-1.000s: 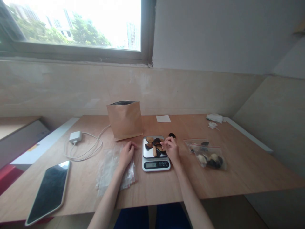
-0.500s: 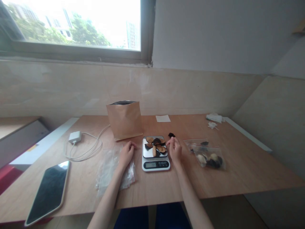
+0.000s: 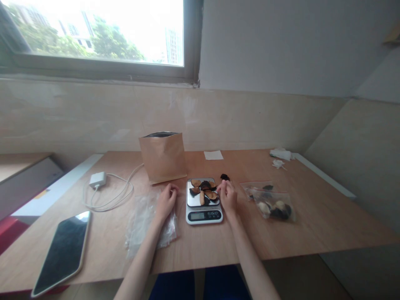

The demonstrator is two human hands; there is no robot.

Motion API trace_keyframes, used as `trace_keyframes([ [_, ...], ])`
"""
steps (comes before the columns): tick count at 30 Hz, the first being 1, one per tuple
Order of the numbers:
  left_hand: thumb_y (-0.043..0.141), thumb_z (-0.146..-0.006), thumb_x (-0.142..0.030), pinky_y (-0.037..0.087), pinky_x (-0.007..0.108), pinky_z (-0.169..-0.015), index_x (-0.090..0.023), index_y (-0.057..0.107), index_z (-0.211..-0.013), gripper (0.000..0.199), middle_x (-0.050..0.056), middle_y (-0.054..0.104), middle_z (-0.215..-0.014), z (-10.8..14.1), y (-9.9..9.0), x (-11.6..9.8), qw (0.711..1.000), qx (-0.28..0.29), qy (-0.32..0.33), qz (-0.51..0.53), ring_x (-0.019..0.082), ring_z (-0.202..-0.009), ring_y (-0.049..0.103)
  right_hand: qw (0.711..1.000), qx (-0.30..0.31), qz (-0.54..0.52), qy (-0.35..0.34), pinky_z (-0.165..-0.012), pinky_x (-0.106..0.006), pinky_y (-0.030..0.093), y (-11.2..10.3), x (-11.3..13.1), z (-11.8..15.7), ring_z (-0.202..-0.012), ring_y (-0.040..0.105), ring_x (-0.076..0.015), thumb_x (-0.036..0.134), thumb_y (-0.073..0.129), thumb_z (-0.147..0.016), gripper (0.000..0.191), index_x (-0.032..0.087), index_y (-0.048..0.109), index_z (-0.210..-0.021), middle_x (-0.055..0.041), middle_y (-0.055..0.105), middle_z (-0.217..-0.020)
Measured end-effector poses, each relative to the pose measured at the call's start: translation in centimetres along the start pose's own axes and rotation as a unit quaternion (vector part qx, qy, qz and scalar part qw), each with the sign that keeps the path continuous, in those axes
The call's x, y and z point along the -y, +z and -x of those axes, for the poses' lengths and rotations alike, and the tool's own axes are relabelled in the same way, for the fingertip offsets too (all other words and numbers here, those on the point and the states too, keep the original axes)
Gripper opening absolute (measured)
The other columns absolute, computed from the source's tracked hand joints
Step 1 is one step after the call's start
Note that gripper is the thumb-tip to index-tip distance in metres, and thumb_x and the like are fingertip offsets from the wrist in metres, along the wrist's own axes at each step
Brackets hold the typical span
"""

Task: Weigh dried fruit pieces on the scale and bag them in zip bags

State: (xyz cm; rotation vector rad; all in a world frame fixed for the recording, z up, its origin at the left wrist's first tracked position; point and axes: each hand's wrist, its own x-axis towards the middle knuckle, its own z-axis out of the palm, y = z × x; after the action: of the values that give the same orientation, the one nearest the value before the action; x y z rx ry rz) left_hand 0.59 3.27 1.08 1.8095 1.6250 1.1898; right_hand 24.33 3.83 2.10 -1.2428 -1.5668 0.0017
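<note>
A digital kitchen scale (image 3: pixel 203 200) with a steel plate stands mid-table, holding several dried slices (image 3: pixel 203 190) with dark skins and tan faces. My right hand (image 3: pixel 228 196) sits at the scale's right edge with its fingers bunched, just below a loose dark piece (image 3: pixel 224 177) on the table. My left hand (image 3: pixel 166 201) rests left of the scale, fingers curled, at the top of a crumpled clear plastic bag (image 3: pixel 149 225). To the right lies a zip bag (image 3: pixel 273 206) of pale and dark pieces.
A kraft paper pouch (image 3: pixel 163 158) with a dark lining stands behind my left hand. Further left are a white charger (image 3: pixel 98 180) with its cable and a dark-screened tablet (image 3: pixel 61 254). A paper sheet (image 3: pixel 213 155) and white tissue (image 3: pixel 280 153) lie along the back.
My right hand has drawn back from over the scale plate to its right edge, uncovering the slices there. My left hand has barely moved.
</note>
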Motion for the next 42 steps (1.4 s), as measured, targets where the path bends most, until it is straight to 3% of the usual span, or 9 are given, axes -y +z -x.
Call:
trace_keyframes([
  [7,0.039,-0.082,-0.019,0.043,0.033,-0.085,-0.021,0.048,-0.117,0.036,0.007,0.055,-0.109,0.4,-0.2,-1.1,0.985,0.054,0.153,-0.057,0.019,-0.099,0.053,1.0,0.0,-0.005,-0.003,-0.068,-0.029,0.038,0.1,0.0,0.1,-0.062,0.05,-0.0155,0.031,0.026,-0.094,0.045,0.023,0.043,-0.053,-0.0014,0.053,-0.058],
  [12,0.04,-0.084,-0.023,0.038,0.037,-0.094,-0.028,0.045,-0.125,0.042,0.005,0.048,-0.125,0.7,-0.6,-1.7,0.969,0.098,0.206,-0.095,0.021,-0.111,0.047,1.0,-0.003,-0.001,-0.008,-0.07,-0.029,0.037,0.1,0.0,0.0,-0.062,0.05,-0.0155,0.03,0.027,-0.094,0.046,0.023,0.043,-0.052,-0.0013,0.053,-0.057],
  [16,0.038,-0.087,-0.028,0.037,0.039,-0.095,-0.031,0.049,-0.123,0.038,0.005,0.049,-0.125,0.8,-0.6,-2.0,0.962,0.124,0.216,-0.115,0.022,-0.111,0.049,1.0,0.0,-0.002,-0.007,-0.07,-0.029,0.037,0.1,0.0,0.1,-0.062,0.05,-0.0156,0.031,0.026,-0.094,0.046,0.022,0.043,-0.052,-0.0015,0.053,-0.057],
  [21,0.039,-0.087,-0.032,0.038,0.038,-0.092,-0.027,0.054,-0.116,0.033,0.007,0.054,-0.117,0.8,-0.5,-2.2,0.965,0.117,0.207,-0.115,0.021,-0.106,0.05,1.0,-0.011,0.013,0.007,-0.069,-0.029,0.037,-0.3,0.0,0.0,-0.062,0.05,-0.0162,0.033,0.025,-0.094,0.048,0.022,0.043,-0.052,-0.0021,0.054,-0.057],
  [27,0.043,-0.084,-0.032,0.038,0.039,-0.092,-0.023,0.059,-0.101,0.024,0.008,0.056,-0.116,1.0,-0.8,-2.4,0.972,0.104,0.188,-0.094,0.022,-0.106,0.051,0.989,-0.11,0.014,0.093,-0.066,-0.029,0.038,-1.3,-0.5,-0.4,-0.059,0.051,-0.0168,0.042,0.022,-0.094,0.052,0.022,0.046,-0.051,-0.003,0.054,-0.055],
  [33,0.041,-0.085,-0.029,0.036,0.037,-0.095,-0.023,0.059,-0.09,0.019,0.005,0.051,-0.129,1.2,-0.9,-2.7,0.961,0.128,0.233,-0.08,0.021,-0.114,0.047,0.967,-0.174,-0.006,0.186,-0.063,-0.029,0.038,-1.4,-0.9,-0.6,-0.057,0.053,-0.0177,0.053,0.021,-0.09,0.058,0.021,0.048,-0.051,-0.0051,0.057,-0.054],
  [42,0.048,-0.08,-0.033,0.042,0.035,-0.08,-0.021,0.047,-0.074,0.014,0.006,0.063,-0.093,1.2,-0.5,-2.4,0.969,0.102,0.206,-0.087,0.019,-0.088,0.055,0.954,-0.195,-0.028,0.225,-0.059,-0.028,0.039,-1.4,-1.0,-0.7,-0.052,0.053,-0.0169,0.057,0.021,-0.088,0.06,0.021,0.049,-0.049,-0.0047,0.057,-0.051],
])
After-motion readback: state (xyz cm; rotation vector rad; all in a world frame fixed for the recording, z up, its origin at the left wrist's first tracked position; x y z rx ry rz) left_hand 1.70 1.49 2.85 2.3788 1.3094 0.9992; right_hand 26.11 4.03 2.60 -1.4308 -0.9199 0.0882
